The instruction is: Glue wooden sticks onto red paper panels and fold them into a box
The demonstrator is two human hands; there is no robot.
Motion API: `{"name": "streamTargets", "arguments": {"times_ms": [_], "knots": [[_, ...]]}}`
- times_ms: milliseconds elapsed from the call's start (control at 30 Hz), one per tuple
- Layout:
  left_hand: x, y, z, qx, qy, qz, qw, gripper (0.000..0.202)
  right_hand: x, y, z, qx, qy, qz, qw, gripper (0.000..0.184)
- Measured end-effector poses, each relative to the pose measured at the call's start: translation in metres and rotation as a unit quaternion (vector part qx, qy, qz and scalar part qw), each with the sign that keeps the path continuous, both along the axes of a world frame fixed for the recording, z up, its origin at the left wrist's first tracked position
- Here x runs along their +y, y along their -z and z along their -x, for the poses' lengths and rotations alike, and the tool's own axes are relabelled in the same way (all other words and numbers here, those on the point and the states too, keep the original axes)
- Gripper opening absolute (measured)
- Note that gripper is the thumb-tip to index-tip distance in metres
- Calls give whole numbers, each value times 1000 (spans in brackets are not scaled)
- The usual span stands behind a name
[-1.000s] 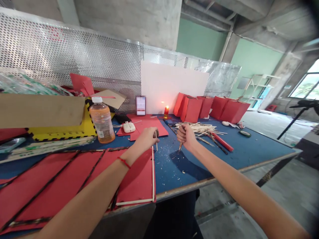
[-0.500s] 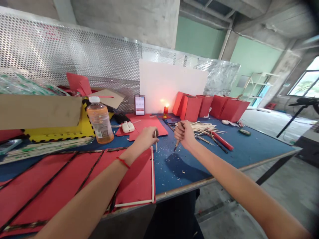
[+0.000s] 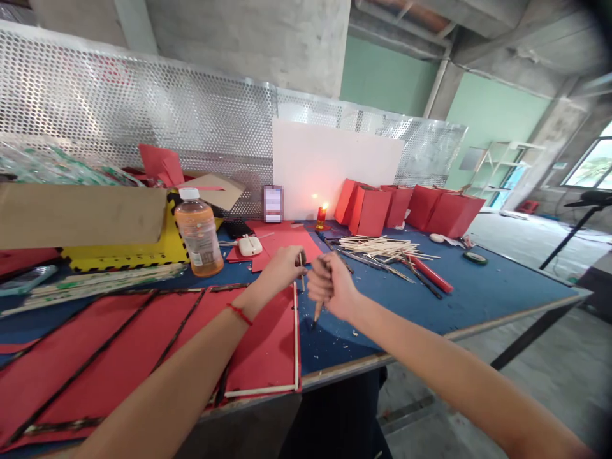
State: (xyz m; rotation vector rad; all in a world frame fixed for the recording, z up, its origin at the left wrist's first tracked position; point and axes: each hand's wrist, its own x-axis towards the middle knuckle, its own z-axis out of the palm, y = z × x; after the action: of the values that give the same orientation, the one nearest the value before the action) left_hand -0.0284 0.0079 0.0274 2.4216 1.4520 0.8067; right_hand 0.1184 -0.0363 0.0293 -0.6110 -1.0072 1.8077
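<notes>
Left hand (image 3: 285, 266) pinching thin stick (image 3: 302, 281) near red panel's (image 3: 265, 344) edge. Right hand (image 3: 333, 284), just beside, fisted round brown tool (image 3: 318, 310), tip down. Table's front edge (image 3: 354, 367) bodyward; blue tabletop (image 3: 502, 290) stretches rightward.

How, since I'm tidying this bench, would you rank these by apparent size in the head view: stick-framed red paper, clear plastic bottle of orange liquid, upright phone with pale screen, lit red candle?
Stick-framed red paper, helped by nearness
Orange-liquid bottle
Upright phone
Lit red candle
</notes>
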Motion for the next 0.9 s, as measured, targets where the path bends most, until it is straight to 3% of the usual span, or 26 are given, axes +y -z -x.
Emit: {"name": "streamTargets", "arguments": {"times_ms": [67, 200, 267, 367, 433, 500, 567, 600, 667, 767, 833, 900], "knots": [[-1, 0, 0, -3, -4, 6, 1000, 12, 2, 3, 0, -13, 6, 11, 1000, 39], [2, 3, 1, -17, -4, 25, 1000, 14, 21, -1, -16, 10, 196, -40, 980, 41], [6, 7, 2, -24, 3, 19, 1000, 13, 20, -3, -14, 25, 178, -53, 982, 41], [8, 9, 2, -29, 21, -8, 999, 10, 8, 2, 0, 16, 37, -33, 999, 39], [6, 8, 1, -37, 24, -18, 999, 9, 8, 4, 5, -2, 8, -12, 1000, 37], [3, 4, 0, -49, 9, -13, 999, 10, 18, 4, 1, -5, 88, 12, 996, 38], [0, 0, -1, -63, -11, -4, 998, 12, 29, 1, -4, 4, 185, -14, 983, 38], [0, -1, -1, -71, -19, -3, 997, 11, 31, 0, -5, 10, 203, -31, 979, 38], [0, -1, 0, -78, -34, -6, 996, 9, 29, 0, -1, 21, 164, -53, 985, 37], [2, 1, 3, -49, -56, -28, 997, 18, 20, 5, 11, 8, 26, -35, 999, 37], [2, 2, 4, -24, -73, -36, 996, 25, 24, 6, 14, -3, 47, -32, 998, 37], [0, 1, 5, -1, -87, -33, 996, 32, 35, 3, 10, -6, 157, -51, 986, 39]]}}
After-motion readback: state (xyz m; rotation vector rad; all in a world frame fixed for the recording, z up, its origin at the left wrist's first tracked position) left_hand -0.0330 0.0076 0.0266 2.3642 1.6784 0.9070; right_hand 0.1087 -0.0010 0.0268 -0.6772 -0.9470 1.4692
